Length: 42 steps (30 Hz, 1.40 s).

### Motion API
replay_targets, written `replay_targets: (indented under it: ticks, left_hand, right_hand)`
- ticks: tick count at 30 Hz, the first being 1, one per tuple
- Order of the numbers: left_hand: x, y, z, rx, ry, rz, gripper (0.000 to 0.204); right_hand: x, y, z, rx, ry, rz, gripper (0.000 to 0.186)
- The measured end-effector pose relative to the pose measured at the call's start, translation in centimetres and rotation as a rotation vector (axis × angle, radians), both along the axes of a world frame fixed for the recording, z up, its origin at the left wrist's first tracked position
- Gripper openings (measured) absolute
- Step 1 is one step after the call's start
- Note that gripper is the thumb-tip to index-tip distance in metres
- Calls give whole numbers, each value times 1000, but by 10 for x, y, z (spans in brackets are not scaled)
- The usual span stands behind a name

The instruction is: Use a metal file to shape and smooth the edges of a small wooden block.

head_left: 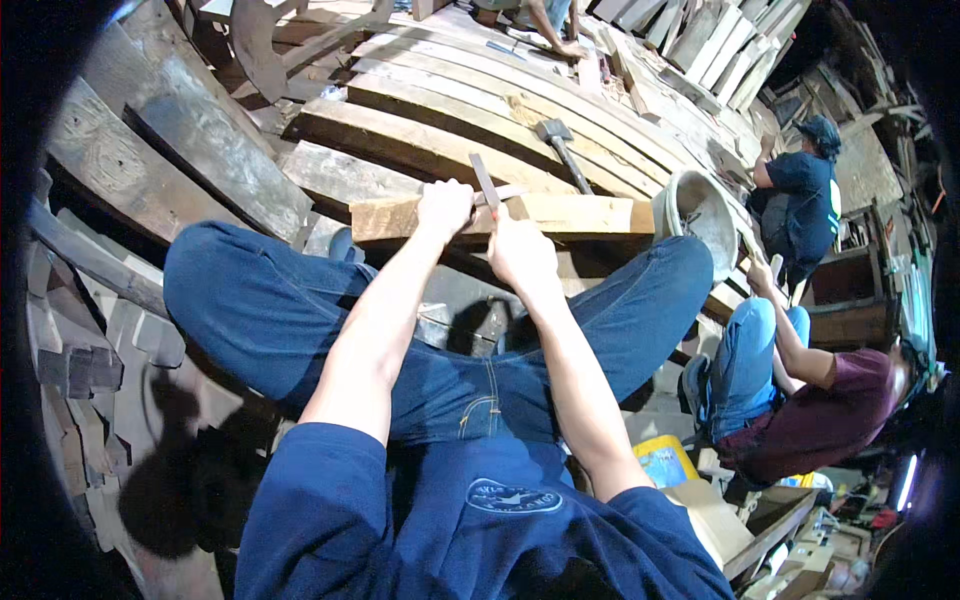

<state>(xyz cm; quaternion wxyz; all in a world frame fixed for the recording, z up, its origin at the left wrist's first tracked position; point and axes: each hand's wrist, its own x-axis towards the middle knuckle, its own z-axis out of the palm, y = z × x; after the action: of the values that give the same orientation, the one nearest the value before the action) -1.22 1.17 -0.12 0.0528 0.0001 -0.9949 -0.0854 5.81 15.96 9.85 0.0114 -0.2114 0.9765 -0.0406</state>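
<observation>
My left hand (447, 207) is closed at the end of a thin pale strip of wood (511, 190), above a squared timber (585, 214) that lies across in front of my knees. My right hand (524, 252) grips a flat-bladed hand tool (484, 180) with a reddish part near the grip. Its blade points up and away, crossing the strip. Whether it is a knife or a chisel cannot be made out, and its handle is hidden in my fist. A hammer (562, 153) with a dark head lies on the planks beyond the timber.
Several long planks (430, 125) with gaps between them stretch ahead. A grey bucket (697, 215) stands by my right knee. To the right sit a person in a maroon shirt (825, 410) and one in dark blue (808, 195). Another person's hand (570, 50) shows at the far top.
</observation>
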Motion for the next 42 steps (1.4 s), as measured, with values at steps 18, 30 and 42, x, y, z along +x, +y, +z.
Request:
replay_targets:
  ticks: [18,30,42]
  left_hand:
    - [25,4,25,227,-49,171,42]
    - [10,3,15,210,27,214,38]
    - [17,-2,6,221,33,177,40]
  right_hand:
    - [-59,76,43,-668,-109,-52,26]
    - [-110,134,21,-890,-147,-327,33]
    - [-73,98,-8,-220,-276,-431,44]
